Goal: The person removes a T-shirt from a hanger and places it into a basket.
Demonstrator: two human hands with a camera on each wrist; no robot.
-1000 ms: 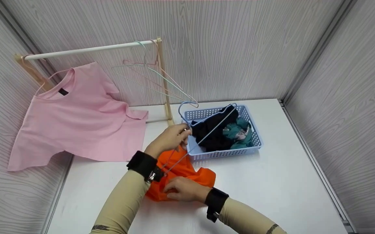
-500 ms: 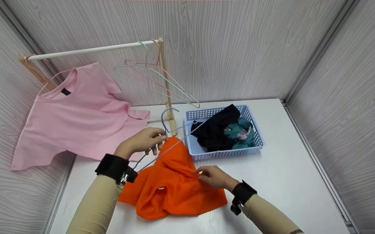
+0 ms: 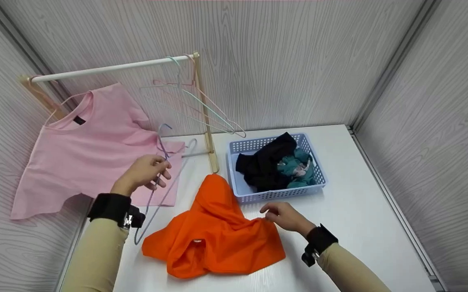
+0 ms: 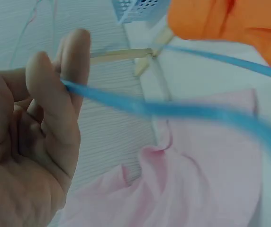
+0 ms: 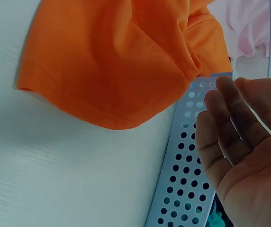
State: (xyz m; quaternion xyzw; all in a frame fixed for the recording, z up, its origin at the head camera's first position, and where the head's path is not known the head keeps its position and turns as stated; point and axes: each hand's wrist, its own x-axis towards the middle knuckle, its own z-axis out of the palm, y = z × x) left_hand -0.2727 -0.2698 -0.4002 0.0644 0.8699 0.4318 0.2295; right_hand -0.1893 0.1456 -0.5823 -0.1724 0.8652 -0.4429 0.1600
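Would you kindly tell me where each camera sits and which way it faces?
Head: worn on the head, facing forward and down at the table and rack; left hand, right hand and sleeved forearms show.
Left wrist: worn there, facing the blue hanger, pink shirt beyond; only the left hand shows.
Right wrist: worn there, facing the orange garment and basket; only the right hand shows.
Both wrist views share the pink shirt and basket.

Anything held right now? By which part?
Yes: the left hand holds the blue hanger near its neck. The right hand holds nothing.
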